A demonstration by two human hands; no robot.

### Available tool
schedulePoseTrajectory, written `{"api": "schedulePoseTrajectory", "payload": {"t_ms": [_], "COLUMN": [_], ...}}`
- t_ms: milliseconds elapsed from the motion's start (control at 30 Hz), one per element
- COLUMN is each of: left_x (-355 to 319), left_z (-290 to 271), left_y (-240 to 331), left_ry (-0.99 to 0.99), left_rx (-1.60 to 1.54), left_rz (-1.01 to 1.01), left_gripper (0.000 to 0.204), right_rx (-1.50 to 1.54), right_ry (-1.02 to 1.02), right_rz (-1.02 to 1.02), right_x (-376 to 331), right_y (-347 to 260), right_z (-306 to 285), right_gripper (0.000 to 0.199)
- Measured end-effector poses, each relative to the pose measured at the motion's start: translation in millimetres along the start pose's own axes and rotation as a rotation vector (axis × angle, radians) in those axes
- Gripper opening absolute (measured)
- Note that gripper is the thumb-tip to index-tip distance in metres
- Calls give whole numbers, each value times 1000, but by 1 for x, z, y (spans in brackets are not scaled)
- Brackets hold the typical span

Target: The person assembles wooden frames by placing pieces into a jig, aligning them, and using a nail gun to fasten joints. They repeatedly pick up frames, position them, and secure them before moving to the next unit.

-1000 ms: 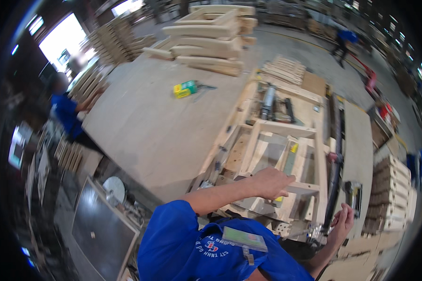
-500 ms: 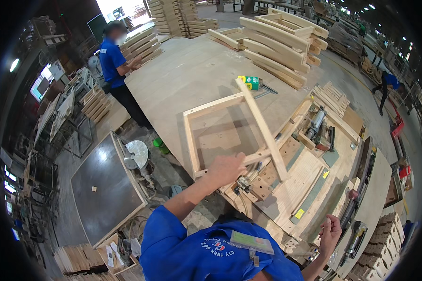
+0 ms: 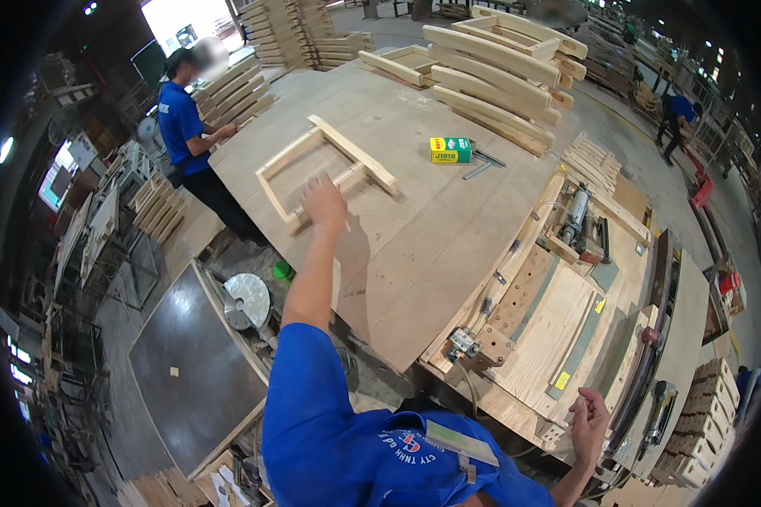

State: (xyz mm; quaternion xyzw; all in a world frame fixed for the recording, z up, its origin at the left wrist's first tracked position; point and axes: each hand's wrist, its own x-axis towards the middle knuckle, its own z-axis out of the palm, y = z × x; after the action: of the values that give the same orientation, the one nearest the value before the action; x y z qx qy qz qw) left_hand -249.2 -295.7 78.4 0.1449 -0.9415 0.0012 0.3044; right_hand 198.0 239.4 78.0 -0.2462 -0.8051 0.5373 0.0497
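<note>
My left arm is stretched out over the large plywood table [image 3: 431,228]. My left hand [image 3: 324,201] is closed on the near rail of a pale wooden frame [image 3: 355,158], with the fingertips partly hidden. One side rail of the frame is longer and juts past its corners. My right hand [image 3: 589,418] hovers beside the near right part of a wooden jig [image 3: 516,359], its fingers loosely bent and apart, with nothing visible in it. On the jig are a metal air cylinder [image 3: 577,215] and a small metal clamp [image 3: 462,342].
A green and yellow box [image 3: 450,150] lies by metal staple strips [image 3: 484,163]. Stacked curved wooden frames [image 3: 490,76] stand at the far edge. A co-worker in blue [image 3: 182,127] stands at the far left. A round saw blade [image 3: 247,300] sits beside a dark-topped table [image 3: 199,372].
My left hand has carried the wooden frame away from the jig, leftward and farther onto the plywood table. My right hand has stayed near the jig's right side.
</note>
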Motion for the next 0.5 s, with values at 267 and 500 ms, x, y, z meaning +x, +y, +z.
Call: {"api": "schedulePoseTrajectory", "payload": {"t_ms": [267, 500], "left_x": [-40, -206], "left_z": [22, -44], "left_y": [104, 195], "left_ry": [-135, -653], "left_rx": [-471, -894], "left_rz": [402, 523], "left_gripper": [38, 35], "right_rx": [-160, -390], "right_ry": [34, 130], "right_rz": [82, 60], "right_x": [-56, -94], "right_y": [12, 39], "right_z": [26, 6], "right_gripper": [32, 40]}}
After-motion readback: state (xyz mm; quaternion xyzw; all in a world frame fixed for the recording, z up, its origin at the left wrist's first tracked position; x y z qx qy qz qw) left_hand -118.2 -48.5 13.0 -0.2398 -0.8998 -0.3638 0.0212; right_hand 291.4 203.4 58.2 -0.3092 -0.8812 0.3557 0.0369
